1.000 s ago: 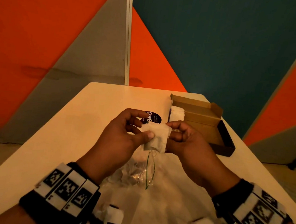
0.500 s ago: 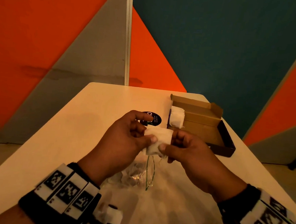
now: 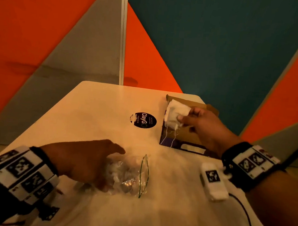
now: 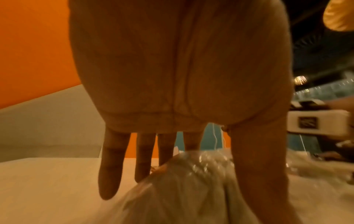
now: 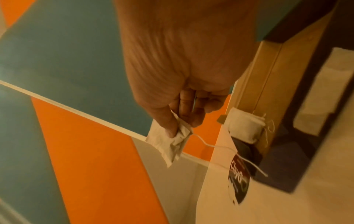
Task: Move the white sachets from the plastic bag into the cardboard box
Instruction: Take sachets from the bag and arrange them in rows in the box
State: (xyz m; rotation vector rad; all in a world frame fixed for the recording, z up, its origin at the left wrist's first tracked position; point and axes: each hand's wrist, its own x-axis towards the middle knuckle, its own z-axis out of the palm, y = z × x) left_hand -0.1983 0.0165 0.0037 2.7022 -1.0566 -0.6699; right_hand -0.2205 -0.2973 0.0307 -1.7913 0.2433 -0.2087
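Note:
My right hand [image 3: 181, 118] pinches a white sachet [image 3: 177, 108] between thumb and fingers, over the left end of the open cardboard box [image 3: 187, 135]. Its strings dangle into the box. The right wrist view shows the pinched sachet [image 5: 168, 144] held clear of the box wall [image 5: 268, 84], and another sachet [image 5: 243, 127] lying inside at that end. My left hand [image 3: 104, 164] rests on the clear plastic bag [image 3: 129, 175] near the table's front. Its fingers [image 4: 110, 174] are straight and the thumb presses the bag [image 4: 191, 181].
A round black ClayGo sticker [image 3: 143, 120] lies on the pale table [image 3: 92, 109], left of the box. A white tagged camera block [image 3: 214, 181] with a cable hangs below my right wrist. Orange, grey and teal wall panels stand behind the table's far edge.
Both hands held the sachet above the bag. The left hand let go and dropped onto the bag, while the right carried the sachet away to the box.

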